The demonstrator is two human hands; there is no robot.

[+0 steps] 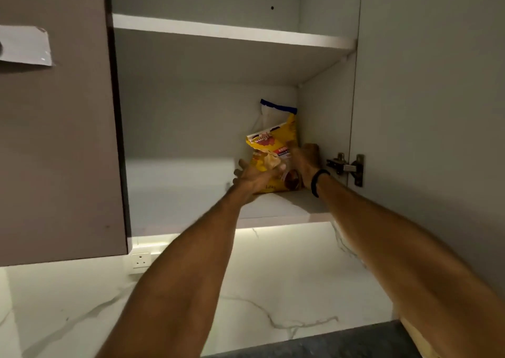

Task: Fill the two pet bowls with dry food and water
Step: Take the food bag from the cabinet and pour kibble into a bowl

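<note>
A yellow bag of dry pet food, its top folded over, stands at the back right corner of the lower shelf inside an open wall cupboard. My left hand grips the bag's lower left side. My right hand, with a black band on the wrist, presses against the bag's right side. Both arms reach up into the cupboard. No bowls are in view.
The cupboard's open door hangs on the right with a metal hinge. A closed brown door is on the left. An upper shelf sits above. Below are a white marble backsplash, a wall socket and a dark counter edge.
</note>
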